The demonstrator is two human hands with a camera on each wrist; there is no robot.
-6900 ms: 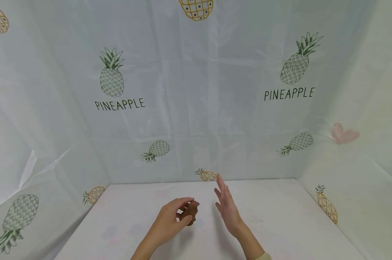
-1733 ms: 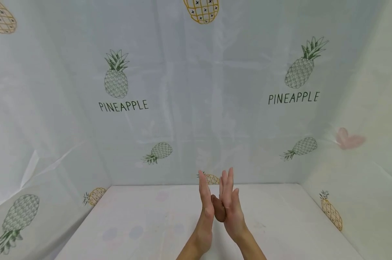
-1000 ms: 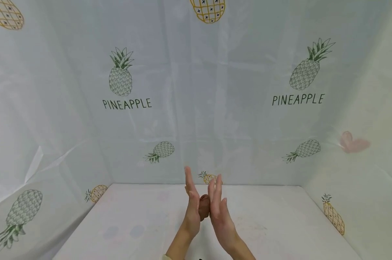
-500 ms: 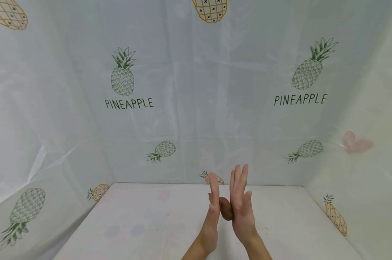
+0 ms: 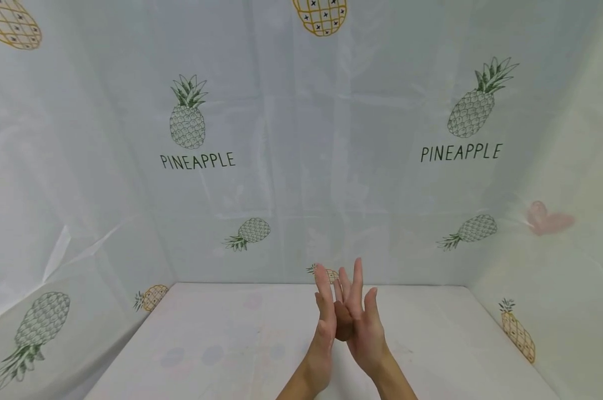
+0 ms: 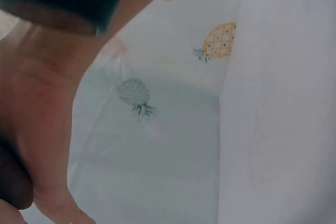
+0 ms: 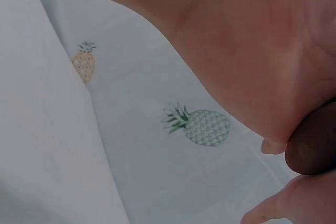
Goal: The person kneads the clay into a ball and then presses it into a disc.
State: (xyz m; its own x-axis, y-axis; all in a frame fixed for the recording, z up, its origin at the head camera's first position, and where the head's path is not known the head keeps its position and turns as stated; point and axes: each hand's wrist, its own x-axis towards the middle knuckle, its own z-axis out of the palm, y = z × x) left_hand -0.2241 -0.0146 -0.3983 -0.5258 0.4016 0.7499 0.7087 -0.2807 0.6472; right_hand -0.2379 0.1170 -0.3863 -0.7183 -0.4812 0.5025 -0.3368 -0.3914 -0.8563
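Note:
A smooth, brown, egg-shaped lump of modelling clay (image 5: 343,322) is pressed between two palms in the head view, above the table. The left hand (image 5: 323,322) stands on its left side, fingers pointing up and nearly straight. On the other side the right hand (image 5: 365,328) lies against the lump with its fingers straight and spread. Part of the lump is hidden by the hands. At the left edge of the left wrist view the lump (image 6: 13,179) shows as a dark rounded end. At the right edge of the right wrist view the lump (image 7: 313,142) sits against the skin of the palms.
A white table (image 5: 221,333) with faint coloured stains lies below the hands. Pale sheeting (image 5: 301,166) printed with pineapples hangs behind it and along both sides.
Earlier the left hand gripped a rough-looking lump, apart from the right. Since then both palms have come together around it, shifting against each other. The lump looks smoother and turned; the right fingers have spread.

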